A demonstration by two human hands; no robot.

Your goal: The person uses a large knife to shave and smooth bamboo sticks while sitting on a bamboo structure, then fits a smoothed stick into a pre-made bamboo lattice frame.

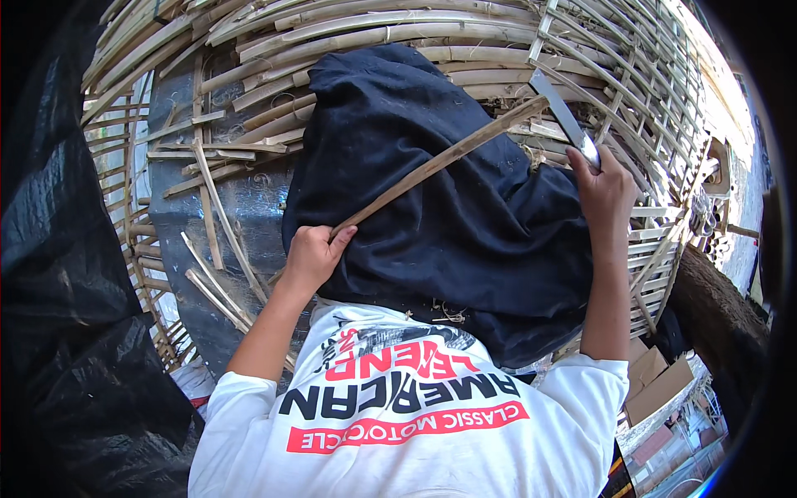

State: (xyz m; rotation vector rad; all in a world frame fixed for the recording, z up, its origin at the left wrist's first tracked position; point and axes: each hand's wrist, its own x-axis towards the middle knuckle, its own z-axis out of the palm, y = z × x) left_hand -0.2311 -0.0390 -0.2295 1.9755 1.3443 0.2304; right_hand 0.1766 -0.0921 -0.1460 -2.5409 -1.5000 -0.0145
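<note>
Head view: left fingers (342, 235) clench the near end of a bamboo strip (440, 163), steadying it, it seems, for the cut; right fingers (599, 162) grip the handle of a long knife (558, 106), its blade meeting the strip's far end. The strip, pale brown and slender, lies slantwise across a dark cloth (448, 216) over the lap, likely as padding. Beyond the cloth, bamboo slats (349, 33) pile up; left of it, offcuts (217, 241) litter a grey sheet (249, 199).
</note>
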